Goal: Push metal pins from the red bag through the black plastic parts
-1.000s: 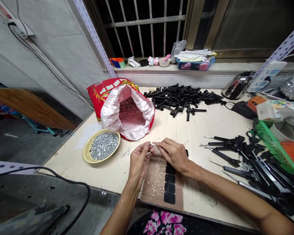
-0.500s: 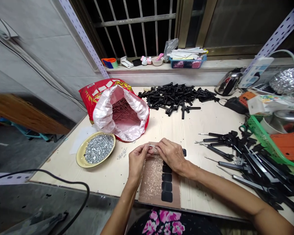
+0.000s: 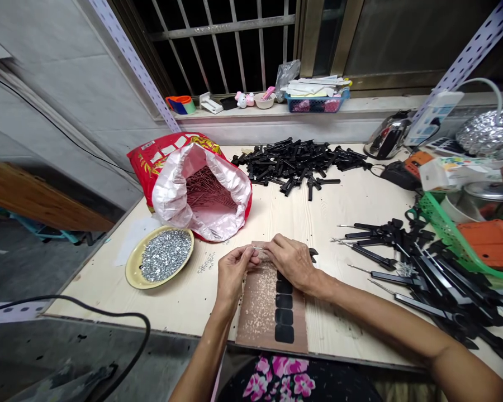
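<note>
My left hand (image 3: 235, 273) pinches the tip of a thin silvery metal rod (image 3: 258, 248) between thumb and fingers. My right hand (image 3: 291, 262) is closed around the rod's other side, and a black plastic piece (image 3: 313, 254) sticks out beyond its knuckles. The part inside the right palm is hidden. Both hands are over the top of a brown board (image 3: 255, 329) with pale speckles and a column of black rounded squares (image 3: 284, 317). Left of the hands, small silver washers (image 3: 207, 262) lie loose beside a yellow dish (image 3: 131, 267) full of more washers.
Behind the dish, a red bag (image 3: 151, 159) gapes open over many reddish-brown thin rods (image 3: 207, 190). Black plastic parts (image 3: 297, 162) are heaped at the back. Several black pieces with metal rods (image 3: 402, 268) lie at the right, beside a green basket (image 3: 436, 215).
The view has shifted slightly. Both hands keep their pinch on the rod, and the black piece beyond my right hand has turned, showing a different outline.
</note>
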